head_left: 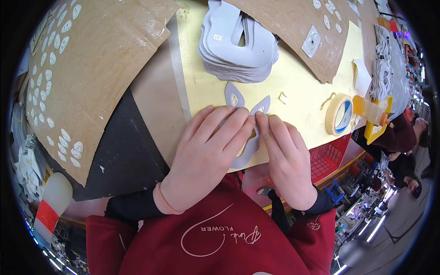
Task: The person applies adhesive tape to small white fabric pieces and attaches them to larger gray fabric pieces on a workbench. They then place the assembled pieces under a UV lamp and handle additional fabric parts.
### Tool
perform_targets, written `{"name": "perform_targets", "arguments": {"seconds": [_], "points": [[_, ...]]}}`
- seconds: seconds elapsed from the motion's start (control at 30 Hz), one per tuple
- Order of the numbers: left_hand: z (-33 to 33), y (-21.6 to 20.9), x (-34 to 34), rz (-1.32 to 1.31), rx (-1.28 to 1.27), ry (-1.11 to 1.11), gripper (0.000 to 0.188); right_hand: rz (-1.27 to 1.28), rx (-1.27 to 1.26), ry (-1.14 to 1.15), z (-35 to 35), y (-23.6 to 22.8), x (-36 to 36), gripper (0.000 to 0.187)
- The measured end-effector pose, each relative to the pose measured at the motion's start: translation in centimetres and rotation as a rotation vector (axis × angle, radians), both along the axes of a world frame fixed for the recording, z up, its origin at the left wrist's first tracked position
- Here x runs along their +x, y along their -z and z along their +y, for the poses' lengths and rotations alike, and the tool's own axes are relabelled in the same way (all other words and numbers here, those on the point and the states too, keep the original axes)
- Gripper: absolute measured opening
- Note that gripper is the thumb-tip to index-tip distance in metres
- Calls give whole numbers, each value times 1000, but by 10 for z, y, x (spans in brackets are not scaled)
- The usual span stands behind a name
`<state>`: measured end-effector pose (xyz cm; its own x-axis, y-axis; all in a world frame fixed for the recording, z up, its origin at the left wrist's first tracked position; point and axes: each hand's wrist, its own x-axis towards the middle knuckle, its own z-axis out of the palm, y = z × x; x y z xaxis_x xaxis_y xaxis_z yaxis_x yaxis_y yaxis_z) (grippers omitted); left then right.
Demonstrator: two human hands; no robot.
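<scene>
A grey U-shaped shoe upper piece (248, 155) with two pointed ends lies on the yellow-covered table in front of me. Small pale oval patches, like those on the brown sheets, sit near its points. My left hand (206, 142) covers much of the piece from the left, fingers bent over it and close together; its thumb is hidden. On the right arm of the piece, the thumb and forefinger of my right hand (288, 158) pinch at the edge beside the pale patch. The fingertips of both hands nearly meet there.
A stack of grey upper pieces (238, 64) stands just beyond my hands. Brown sheets bearing pale ovals lie left (101, 59) and upper right (293, 23). At right are a tape roll (338, 114), an orange-capped bottle (369, 110) and, below the table edge, a red crate (327, 158).
</scene>
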<state>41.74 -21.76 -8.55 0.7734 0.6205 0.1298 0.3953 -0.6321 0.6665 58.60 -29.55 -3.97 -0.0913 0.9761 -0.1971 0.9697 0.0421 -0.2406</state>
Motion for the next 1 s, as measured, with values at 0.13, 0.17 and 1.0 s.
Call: {"name": "perform_targets", "arguments": {"seconds": [0.13,0.17,1.0], "points": [[-1,1,0,-1,18,-5,43,-36,-30,-28,-2,-2,1,63],[-1,1,0,-5,19,-4,42,-38,-21,-20,-3,-2,0,63],[-8,15,-3,-148,122,-21,41,-70,148,57,-11,2,-15,52]]}}
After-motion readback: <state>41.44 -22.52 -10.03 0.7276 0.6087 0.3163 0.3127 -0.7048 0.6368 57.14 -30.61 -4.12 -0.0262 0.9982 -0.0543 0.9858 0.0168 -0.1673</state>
